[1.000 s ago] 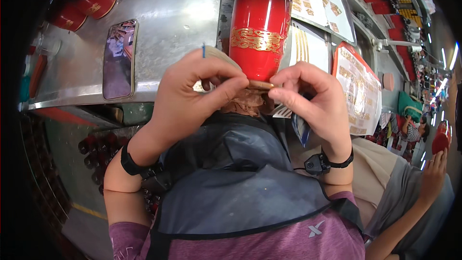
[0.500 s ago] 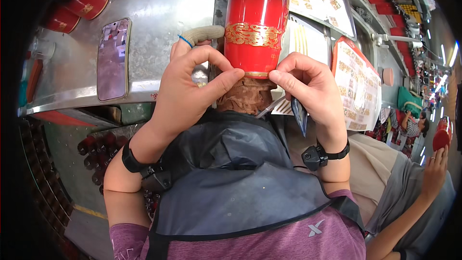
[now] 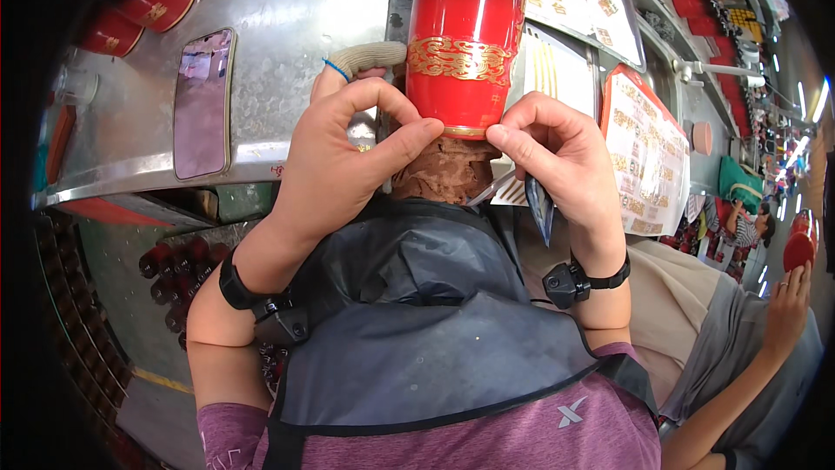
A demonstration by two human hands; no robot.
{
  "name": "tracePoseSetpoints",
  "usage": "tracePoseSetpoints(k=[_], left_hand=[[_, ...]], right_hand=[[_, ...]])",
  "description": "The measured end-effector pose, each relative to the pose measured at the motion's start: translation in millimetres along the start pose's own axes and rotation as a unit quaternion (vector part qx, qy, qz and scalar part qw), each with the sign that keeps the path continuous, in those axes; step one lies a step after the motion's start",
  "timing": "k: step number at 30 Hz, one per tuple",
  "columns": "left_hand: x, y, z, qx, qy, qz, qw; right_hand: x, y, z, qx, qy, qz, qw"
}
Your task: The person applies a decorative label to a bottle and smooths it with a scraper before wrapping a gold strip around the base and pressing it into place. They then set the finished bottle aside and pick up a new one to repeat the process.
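Head view, entry one: what lies before you?

"Vase [image 3: 461,92], one: glossy, tapered, black shading to red, gold scrollwork around it. Foot end toward you, between your hands. Gold strip [image 3: 464,132], thin, along the foot. Brown mass [image 3: 448,176], crumpled and clay-like, just below; contact unclear."

"And your fingers [image 3: 422,133]?"

"Left hand [image 3: 348,148]: thumb and forefinger pinched on the strip's left end. Right hand [image 3: 561,153]: likewise, right end. Knitted sleeve [image 3: 374,56], ribbed, beige, blue-edged, over one left finger beside the vase. Dark blue piece [image 3: 539,209], pointed, below your right hand; how it is held is hidden."

"Surroundings, and obstructions?"

"Worktop [image 3: 287,35], scuffed metal. Phone [image 3: 203,105], flat, well to your left. Striped sheet [image 3: 546,66], white with gold lines, just right of the vase. Red-edged sheet [image 3: 644,153], gold-patterned, beyond your right hand. Your own fingertips cover the strip's ends. Co-worker's hand [image 3: 787,300], far right, by a red object [image 3: 798,248]."

"Containers?"

"Shallow tray [image 3: 642,57], upper right, bearing gold-patterned paper. Red vessels [image 3: 156,0], upper left, gold-marked; contents out of sight."
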State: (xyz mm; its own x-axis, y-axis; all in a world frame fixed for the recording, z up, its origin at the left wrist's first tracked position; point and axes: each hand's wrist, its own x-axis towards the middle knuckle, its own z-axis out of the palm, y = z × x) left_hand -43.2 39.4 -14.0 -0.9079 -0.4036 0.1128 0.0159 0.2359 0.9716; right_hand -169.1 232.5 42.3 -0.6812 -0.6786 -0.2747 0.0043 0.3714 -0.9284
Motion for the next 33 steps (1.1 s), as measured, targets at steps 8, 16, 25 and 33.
tracePoseSetpoints(k=[8,16,25,33], left_hand=[[0.6,2.0,-0.5,-0.012,0.005,0.000,1.000],[1.3,4.5,-2.1,-0.012,-0.034,-0.011,0.999],[1.1,3.4,-1.1,-0.009,-0.035,-0.024,0.999],[-0.6,-1.5,-0.8,-0.026,-0.041,-0.042,0.998]], right_hand=[[-0.2,1.0,-1.4,0.013,-0.009,0.005,1.000],[-1.1,-1.5,0.4,0.011,-0.003,0.008,1.000],[-1.1,-0.7,2.2,-0.012,0.008,-0.008,1.000],[-1.7,-2.7,4.0,-0.032,0.013,0.003,0.999]])
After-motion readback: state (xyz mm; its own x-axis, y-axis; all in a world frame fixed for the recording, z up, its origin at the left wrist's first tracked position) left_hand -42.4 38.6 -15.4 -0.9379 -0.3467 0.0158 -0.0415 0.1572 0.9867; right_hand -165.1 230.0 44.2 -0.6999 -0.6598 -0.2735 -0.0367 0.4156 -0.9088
